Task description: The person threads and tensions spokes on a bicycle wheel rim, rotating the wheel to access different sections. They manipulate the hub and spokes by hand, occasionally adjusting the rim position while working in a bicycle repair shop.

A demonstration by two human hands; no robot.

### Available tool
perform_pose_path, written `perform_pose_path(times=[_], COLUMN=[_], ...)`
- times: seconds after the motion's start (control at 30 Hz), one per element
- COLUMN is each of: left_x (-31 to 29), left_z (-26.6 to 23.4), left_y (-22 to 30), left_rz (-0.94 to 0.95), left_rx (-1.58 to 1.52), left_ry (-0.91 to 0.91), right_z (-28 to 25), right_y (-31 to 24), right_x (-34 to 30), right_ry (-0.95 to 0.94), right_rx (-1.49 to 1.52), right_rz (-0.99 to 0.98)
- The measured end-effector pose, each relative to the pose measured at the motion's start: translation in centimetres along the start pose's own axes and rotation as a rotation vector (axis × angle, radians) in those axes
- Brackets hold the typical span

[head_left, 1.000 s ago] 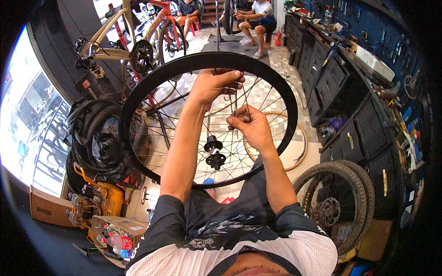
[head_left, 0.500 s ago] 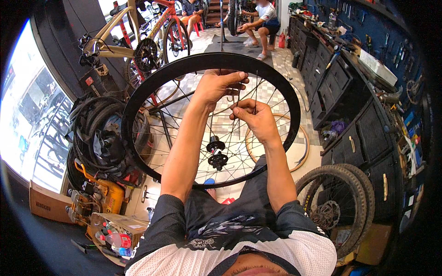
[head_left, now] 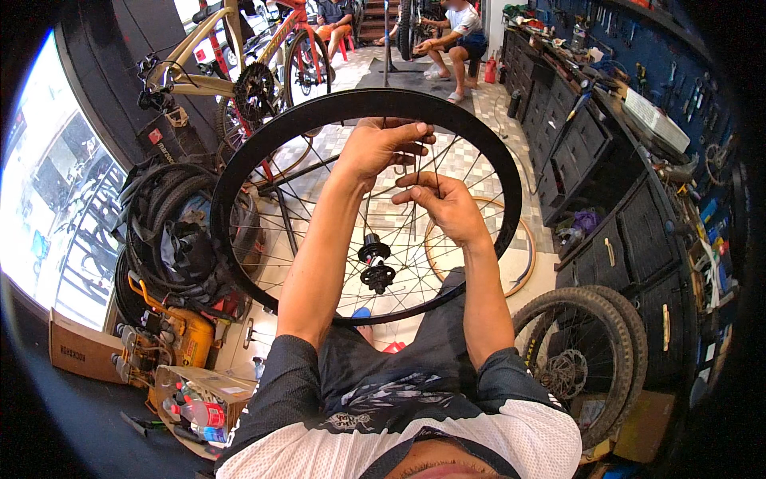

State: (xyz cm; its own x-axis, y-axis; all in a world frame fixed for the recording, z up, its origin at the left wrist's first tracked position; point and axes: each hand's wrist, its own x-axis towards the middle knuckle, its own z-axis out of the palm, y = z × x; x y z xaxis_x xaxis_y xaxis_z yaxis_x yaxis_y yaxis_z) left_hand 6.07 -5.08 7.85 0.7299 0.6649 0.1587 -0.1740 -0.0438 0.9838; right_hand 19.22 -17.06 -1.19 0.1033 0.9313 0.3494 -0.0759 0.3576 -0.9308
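Observation:
In front of me is a bicycle wheel with a deep black rim, tilted over my lap. Thin dark spokes run between the rim and its black hub; some ends look loose near the hub. My left hand reaches inside the far part of the rim, thumb and fingers closed on a thin spoke. A hooked wire end shows just below those fingers. Lower and to the right, my right hand has its thumb and forefinger apart beside a spoke. Whether its other fingers touch a spoke is hard to see.
Left stand bike frames, a heap of black tires, a yellow compressor and a box of bottles. To the right are knobby-tired wheels and a dark drawer bench. Two people sit at the back, one beside a raised wheel.
My right thumb and forefinger have parted from their pinch on the spoke. The left hand stays near the rim, and the wheel has shifted only slightly.

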Motion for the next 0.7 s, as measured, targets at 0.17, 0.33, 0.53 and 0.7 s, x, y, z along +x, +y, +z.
perform_pose_path(times=[0.17, 0.33, 0.53, 0.7], left_x=[0.2, 0.0, -0.1, 0.0], left_z=[-0.2, 0.2, -0.1, -0.1], left_y=[-0.2, 0.1, 0.0, -0.2], left_rz=[0.008, -0.007, -0.014, -0.009], left_rx=[0.036, 0.047, 0.040, 0.047], left_ry=[0.022, 0.042, 0.047, 0.031], right_z=[-0.4, -0.7, -0.3, -0.6], right_y=[0.2, 0.9, -0.1, 0.2], right_x=[0.3, 0.3, -0.2, 0.0], right_ry=[0.071, 0.126, -0.012, 0.020], right_rx=[-0.107, -0.176, 0.061, -0.040], right_rz=[0.018, 0.000, 0.072, 0.018])
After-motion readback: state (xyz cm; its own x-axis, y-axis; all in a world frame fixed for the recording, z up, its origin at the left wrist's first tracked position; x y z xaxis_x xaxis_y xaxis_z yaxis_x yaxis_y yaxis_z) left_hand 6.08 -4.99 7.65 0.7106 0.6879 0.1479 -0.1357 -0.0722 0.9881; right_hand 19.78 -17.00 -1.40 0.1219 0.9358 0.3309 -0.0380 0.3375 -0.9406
